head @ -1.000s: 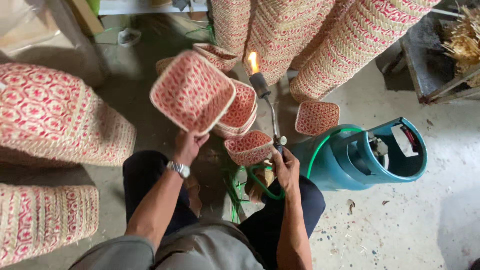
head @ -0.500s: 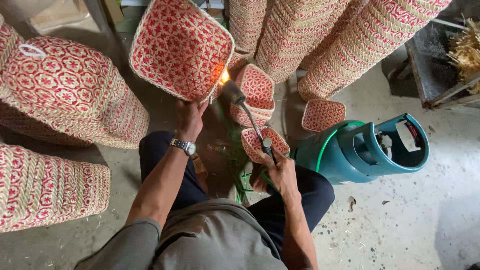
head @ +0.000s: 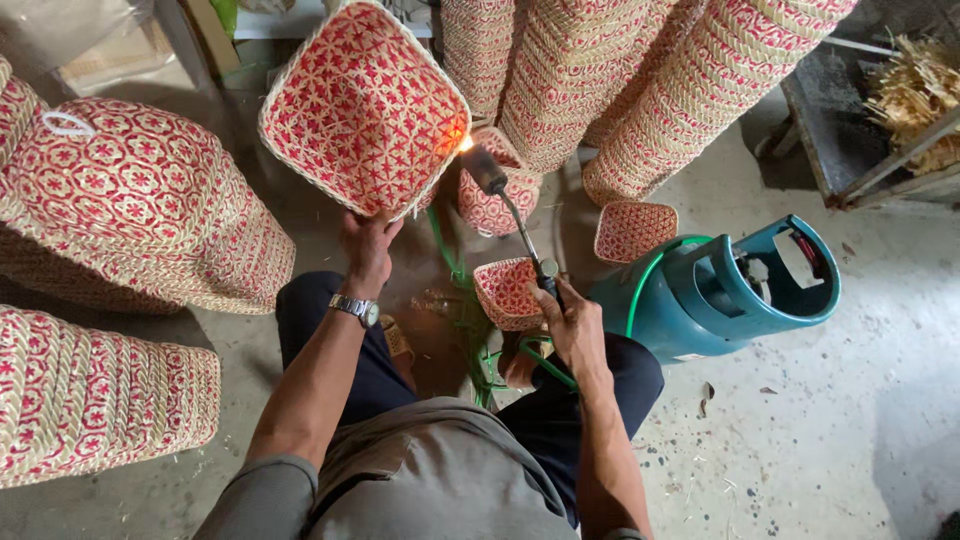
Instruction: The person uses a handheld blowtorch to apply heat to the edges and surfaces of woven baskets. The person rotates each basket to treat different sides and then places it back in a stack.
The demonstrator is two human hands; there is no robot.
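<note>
My left hand [head: 367, 246] grips the lower rim of a square red-and-cream woven basket [head: 362, 108] and holds it up with its inside facing me. My right hand [head: 570, 322] holds the handle of a gas torch [head: 515, 215]. The torch's nozzle points up at the basket's right edge, where a small orange flame [head: 463, 143] touches the rim. A green hose [head: 650, 270] runs from the torch to a teal gas cylinder [head: 718, 290] lying on the floor at my right.
Tall stacks of matching woven baskets [head: 640, 70] lean at the back. More stacks [head: 130, 200] lie at my left. Small baskets [head: 633, 230] sit on the concrete floor near my knees. A metal shelf with straw [head: 900, 110] stands at right.
My left hand has lifted the basket higher and turned its inside toward me. The torch has swung left, so the flame now meets the basket's right rim.
</note>
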